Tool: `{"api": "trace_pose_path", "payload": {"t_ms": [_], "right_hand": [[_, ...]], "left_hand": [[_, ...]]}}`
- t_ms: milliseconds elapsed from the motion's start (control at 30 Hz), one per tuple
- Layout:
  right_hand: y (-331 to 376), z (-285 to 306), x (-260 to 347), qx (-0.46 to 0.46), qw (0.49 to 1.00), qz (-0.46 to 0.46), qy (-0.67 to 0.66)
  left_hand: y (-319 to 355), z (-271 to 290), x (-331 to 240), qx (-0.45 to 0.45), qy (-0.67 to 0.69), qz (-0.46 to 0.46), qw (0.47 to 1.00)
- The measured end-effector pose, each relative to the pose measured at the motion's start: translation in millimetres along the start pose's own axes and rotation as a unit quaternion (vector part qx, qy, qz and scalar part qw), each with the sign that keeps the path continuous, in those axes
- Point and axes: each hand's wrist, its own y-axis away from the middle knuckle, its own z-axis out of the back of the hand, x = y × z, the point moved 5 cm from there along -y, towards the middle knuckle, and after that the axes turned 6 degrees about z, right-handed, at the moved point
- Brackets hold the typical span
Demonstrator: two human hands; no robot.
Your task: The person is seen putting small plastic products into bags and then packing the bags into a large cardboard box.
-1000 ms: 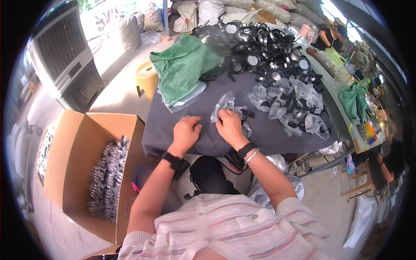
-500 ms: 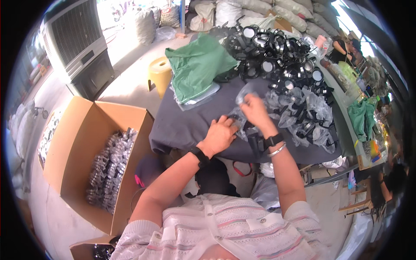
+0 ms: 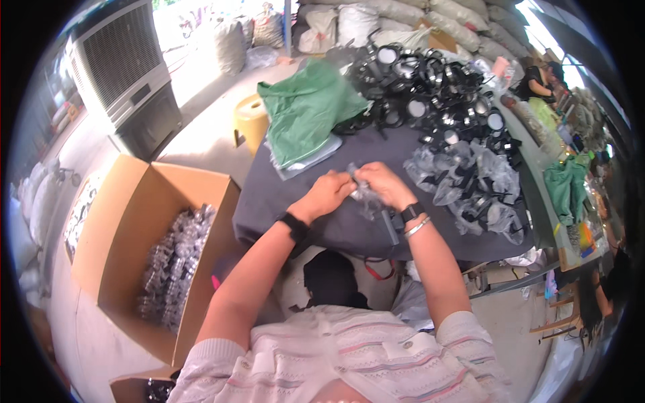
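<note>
Both hands meet over the dark cloth-covered table [image 3: 282, 208]. Between them is a crumpled clear plastic bag [image 3: 366, 197]; whatever is inside it cannot be made out. My left hand [image 3: 328, 195] pinches the bag's left side with its fingertips. From the other side my right hand [image 3: 384, 181] grips the same bag, fingers closed. A narrow grey strip [image 3: 390, 227] lies by my right wrist. To the right sits a pile of clear-bagged black pieces [image 3: 470, 178]. Behind it is a heap of loose black strapped pieces with round shiny faces [image 3: 416, 107].
A green cloth [image 3: 302, 111] lies on the table's far left, with a yellow stool [image 3: 250, 121] beyond the edge. At left, an open cardboard box [image 3: 121, 235] holds rows of bagged pieces. An air cooler [image 3: 124, 74] stands behind. Another person [image 3: 539, 84] is at far right.
My right hand has come down and left from the bagged pile to meet my left hand. My left hand has shifted slightly up and left. The plastic is now held between both.
</note>
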Motion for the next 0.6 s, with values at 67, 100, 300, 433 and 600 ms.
{"api": "trace_pose_path", "payload": {"t_ms": [67, 100, 300, 433, 600], "right_hand": [[-2.3, 2.6, 3.8, -0.01, 0.999, 0.004, 0.042], [-6.5, 12.6, -3.8, 0.007, 0.995, 0.032, 0.099], [5.7, 12.9, -1.0, 0.075, 0.985, -0.054, 0.144], [18.7, 5.2, -3.9, 0.036, 0.994, 0.019, 0.104], [29.8, 11.0, -10.2, 0.013, 0.998, 0.024, 0.059]], "left_hand": [[-0.2, -3.8, -3.2, -0.05, 0.011, -0.006, 0.999], [-2.9, -6.7, -7.3, -0.086, -0.006, 0.031, 0.996], [20.0, -9.0, -20.6, -0.189, -0.065, 0.196, 0.96], [34.5, -24.7, -30.8, -0.172, -0.04, 0.118, 0.977], [31.3, -25.2, -32.0, -0.114, -0.034, 0.184, 0.976]]}}
